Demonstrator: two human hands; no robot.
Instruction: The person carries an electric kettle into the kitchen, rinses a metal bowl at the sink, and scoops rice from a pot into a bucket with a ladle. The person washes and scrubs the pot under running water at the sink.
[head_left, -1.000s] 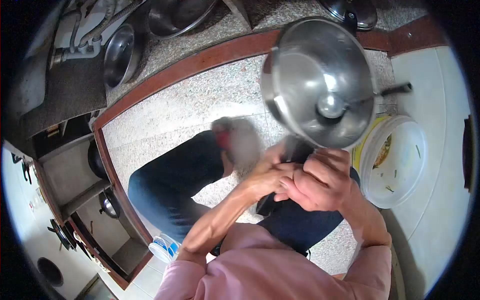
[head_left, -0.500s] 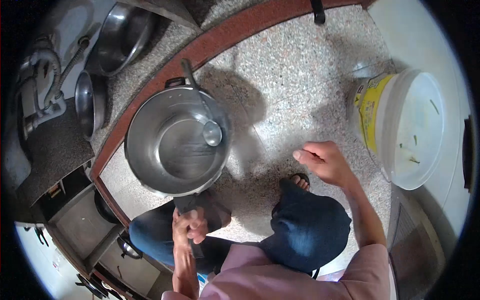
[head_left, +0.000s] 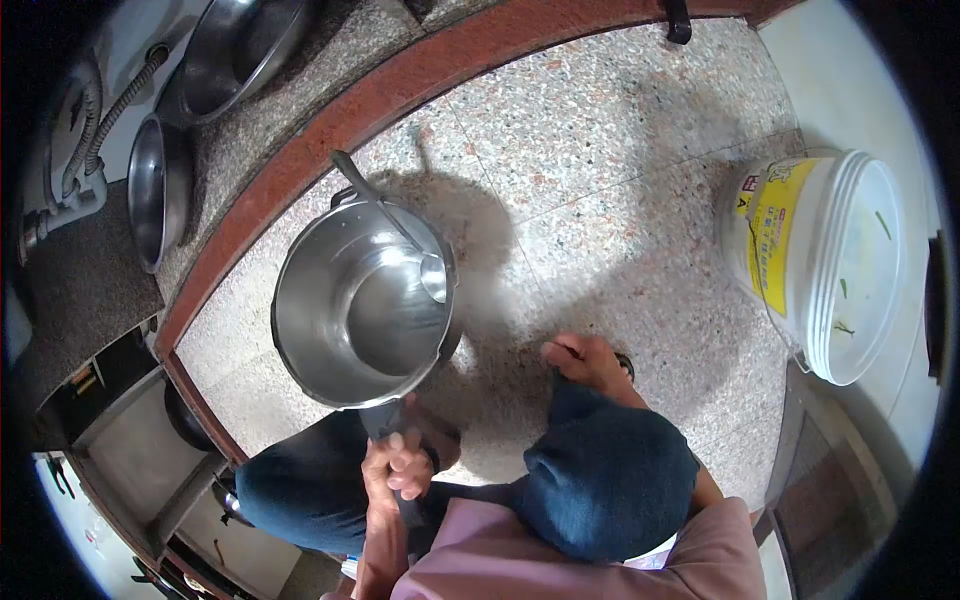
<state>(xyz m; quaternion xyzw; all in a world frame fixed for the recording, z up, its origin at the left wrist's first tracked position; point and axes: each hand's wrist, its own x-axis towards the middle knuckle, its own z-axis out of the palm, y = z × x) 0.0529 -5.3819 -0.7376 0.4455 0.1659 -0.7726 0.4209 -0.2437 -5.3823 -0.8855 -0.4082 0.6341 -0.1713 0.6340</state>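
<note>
My left hand (head_left: 397,467) is wrapped around the long black handle (head_left: 383,418) of a deep steel cooking pot (head_left: 310,322). The pot's mouth faces me, slightly tilted, and it looks bare inside apart from a metal ladle (head_left: 433,277). The ladle's bowl is inside the pot by the right wall, and its dark handle sticks out over the far rim beside a small black side grip. My right hand (head_left: 588,362) is closed in a loose fist near my right foot, just beyond the knee, with nothing visible in it. My knee hides part of the right forearm.
A white plastic bucket (head_left: 775,240) with a yellow label stands at the right, green scraps on its pale top. Steel basins (head_left: 160,195) and drain pipes (head_left: 85,190) are at the left, behind a red-brown ledge (head_left: 340,125). Speckled tiles (head_left: 590,200) cover the floor.
The pot has tilted and shifted slightly, with my left hand still on its handle. My right hand has moved left and down toward my foot. The camera view has shifted a little.
</note>
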